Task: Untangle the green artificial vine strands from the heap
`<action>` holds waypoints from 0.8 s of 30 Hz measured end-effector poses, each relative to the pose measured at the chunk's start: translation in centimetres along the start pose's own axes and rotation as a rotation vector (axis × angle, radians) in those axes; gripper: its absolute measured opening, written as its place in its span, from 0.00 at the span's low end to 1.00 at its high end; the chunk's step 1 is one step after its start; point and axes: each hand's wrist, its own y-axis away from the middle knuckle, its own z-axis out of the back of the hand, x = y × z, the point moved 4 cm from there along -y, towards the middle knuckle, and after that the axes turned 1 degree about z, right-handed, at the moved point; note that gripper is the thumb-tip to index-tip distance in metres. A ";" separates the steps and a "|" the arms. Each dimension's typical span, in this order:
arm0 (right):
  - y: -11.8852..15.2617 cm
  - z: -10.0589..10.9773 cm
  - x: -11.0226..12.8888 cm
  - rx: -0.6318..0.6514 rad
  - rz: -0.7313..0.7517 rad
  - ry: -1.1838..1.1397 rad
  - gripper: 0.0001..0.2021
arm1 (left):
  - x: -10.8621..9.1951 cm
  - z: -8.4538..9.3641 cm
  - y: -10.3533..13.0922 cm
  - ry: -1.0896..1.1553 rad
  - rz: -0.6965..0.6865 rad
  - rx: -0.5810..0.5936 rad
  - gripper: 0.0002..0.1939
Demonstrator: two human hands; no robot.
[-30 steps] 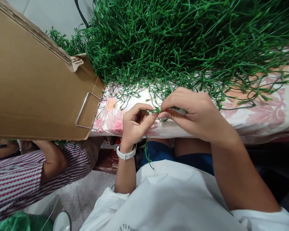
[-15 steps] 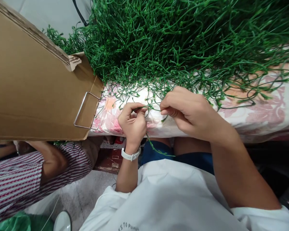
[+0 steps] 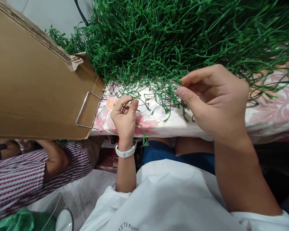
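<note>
My left hand point(image 3: 125, 118) is curled closed round a thin green artificial plant stem point(image 3: 142, 128). The stem loops by the thumb, and a forked end hangs below the hand at the table's near edge. To the right, my right hand point(image 3: 214, 99) reaches to the front fringe of loose green stems point(image 3: 168, 96). Its thumb and index fingertips are a little apart, right at the stems; whether they touch one I cannot tell. A large heap of the same green stems point(image 3: 159, 41) lies behind both hands.
A flowered cloth point(image 3: 159, 126) covers the table. On the left stands a cardboard box point(image 3: 38, 80), with a bent metal wire frame point(image 3: 79, 110) at its lower corner. Beyond it sits a person in a striped shirt point(image 3: 72, 163). A green bag point(image 3: 19, 219) lies on the floor.
My right hand has moved away from my left, up and right to the loose stems, and its fingers have parted. The left hand has shifted slightly left with its stem.
</note>
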 end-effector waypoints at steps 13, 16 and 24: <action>0.3 -1.6 1.1 0.410 0.226 0.292 0.08 | -0.8 -0.6 0.7 -0.005 0.001 0.143 0.15; 0.5 -2.0 0.9 0.458 0.291 0.296 0.09 | -0.6 -0.6 0.7 0.035 0.004 0.132 0.14; 0.7 -2.3 0.6 0.469 0.311 0.386 0.14 | -0.5 -0.5 1.0 0.216 0.008 0.297 0.22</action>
